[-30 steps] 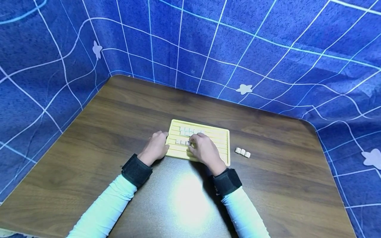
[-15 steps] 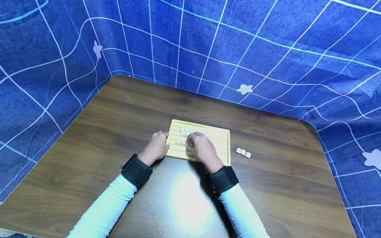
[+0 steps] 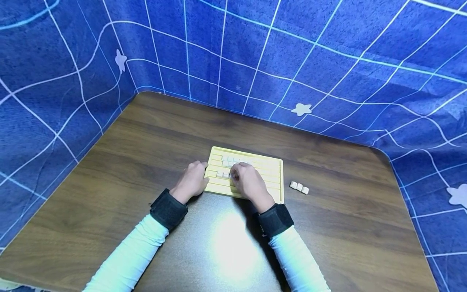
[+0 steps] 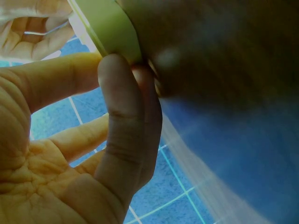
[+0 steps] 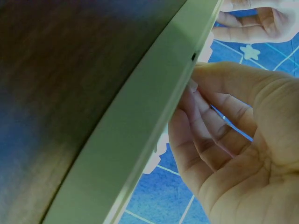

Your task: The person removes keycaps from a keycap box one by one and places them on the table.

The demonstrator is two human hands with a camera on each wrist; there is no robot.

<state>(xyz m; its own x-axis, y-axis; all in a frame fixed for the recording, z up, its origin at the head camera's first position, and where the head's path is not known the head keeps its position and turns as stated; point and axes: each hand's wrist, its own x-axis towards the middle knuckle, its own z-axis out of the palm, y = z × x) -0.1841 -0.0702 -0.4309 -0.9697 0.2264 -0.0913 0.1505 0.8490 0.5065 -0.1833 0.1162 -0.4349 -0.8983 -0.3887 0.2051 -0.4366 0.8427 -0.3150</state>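
A pale yellow ridged board (image 3: 275,172) lies flat on the table, with white keycaps (image 3: 230,159) standing in its rows. At the board's left edge my left hand (image 3: 190,180) grips it between thumb and fingers; the left wrist view shows the fingertips on the board's corner (image 4: 119,35). My right hand (image 3: 251,183) is over the middle of the board, pinching a small white keycap (image 5: 192,85) at the end of a short lower row of keycaps (image 3: 220,174). The fingers hide most of that keycap.
Three loose white keycaps (image 3: 299,187) lie in a line on the table right of the board. The dark wooden table (image 3: 175,121) has a blue patterned curtain (image 3: 204,52) behind it and at its sides. A bright glare (image 3: 233,243) shows on the table's near part.
My right hand has shifted slightly left over the lower keycap row, then stayed nearly still. The left hand keeps its grip on the board's edge.
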